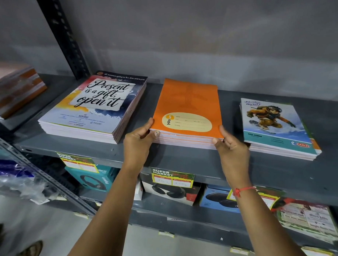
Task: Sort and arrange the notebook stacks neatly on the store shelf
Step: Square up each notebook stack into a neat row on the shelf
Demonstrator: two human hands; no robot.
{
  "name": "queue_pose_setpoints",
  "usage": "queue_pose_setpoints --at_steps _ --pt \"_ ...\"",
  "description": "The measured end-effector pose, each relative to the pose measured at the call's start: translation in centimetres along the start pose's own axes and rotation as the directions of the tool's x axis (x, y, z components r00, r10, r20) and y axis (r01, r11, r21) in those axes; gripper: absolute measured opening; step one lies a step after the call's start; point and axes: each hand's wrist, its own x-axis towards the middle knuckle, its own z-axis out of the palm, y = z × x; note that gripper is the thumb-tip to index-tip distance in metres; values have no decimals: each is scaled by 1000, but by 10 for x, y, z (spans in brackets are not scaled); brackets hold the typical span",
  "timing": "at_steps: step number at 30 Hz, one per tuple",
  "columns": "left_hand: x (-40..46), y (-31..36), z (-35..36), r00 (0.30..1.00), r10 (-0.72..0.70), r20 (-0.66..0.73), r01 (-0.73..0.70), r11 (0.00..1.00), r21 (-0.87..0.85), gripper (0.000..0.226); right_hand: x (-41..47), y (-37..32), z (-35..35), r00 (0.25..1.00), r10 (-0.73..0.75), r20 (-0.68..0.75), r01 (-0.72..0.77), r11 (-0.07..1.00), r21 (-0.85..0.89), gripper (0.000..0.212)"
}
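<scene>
Three notebook stacks lie on the grey metal shelf [182,159]. In the middle sits a stack of orange notebooks [188,107] with a cream label. My left hand [140,140] grips its front left corner, thumb on the cover. My right hand [231,147] holds the front right corner the same way. To the left lies a bigger stack [96,106] whose cover reads "Present is a gift, open it". A smaller stack [275,124] with a snowboarder cover lies to the right, its lower notebooks slightly askew.
A dark slotted upright [62,34] rises behind the left stack. Another pile of books [16,90] sits at the far left. Below the shelf stand boxed headphones [89,178] and price tags [172,177]. A grey wall closes the back.
</scene>
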Motion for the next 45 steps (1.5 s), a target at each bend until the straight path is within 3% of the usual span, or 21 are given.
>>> queue_pose_setpoints --at_steps 6,16,18,19,21,22,23,26,29,31,36,45 --pt "-2 1 1 999 38 -10 -37 997 64 44 -4 -1 2 995 -67 -79 58 992 -108 40" --pt "-13 8 2 998 23 -64 -18 996 86 45 -7 -10 -1 999 -11 -51 9 999 -40 41" --pt "-34 17 14 958 244 -152 -206 951 232 48 -14 -10 -11 996 -29 -89 25 999 -39 41" --pt "-46 23 24 899 410 -151 -356 888 291 48 -18 -8 -18 991 -30 -134 27 999 -24 41" --pt "-65 34 54 775 632 -26 -589 736 334 47 -26 -1 -43 961 -41 -273 48 999 19 38" --pt "-73 39 72 753 655 65 -640 705 305 48 -30 4 -58 932 -63 -357 74 997 18 37" --pt "-82 45 92 780 605 159 -625 742 243 50 -31 10 -77 895 -98 -435 104 995 -12 38" --pt "-95 49 141 876 311 369 -374 921 111 63 -20 29 -131 823 -120 -556 102 993 -64 45" --pt "-92 39 173 928 66 367 -110 989 102 74 4 52 -177 908 84 -411 -89 996 7 63" --pt "-83 34 183 945 -22 326 -16 994 112 76 16 61 -190 953 142 -268 -142 990 18 72" --pt "-72 32 196 958 -26 286 -9 993 122 66 34 68 -203 992 127 -8 -127 992 23 79" --pt "-94 38 215 973 19 231 -51 990 134 59 35 74 -207 992 109 61 -112 992 56 68"
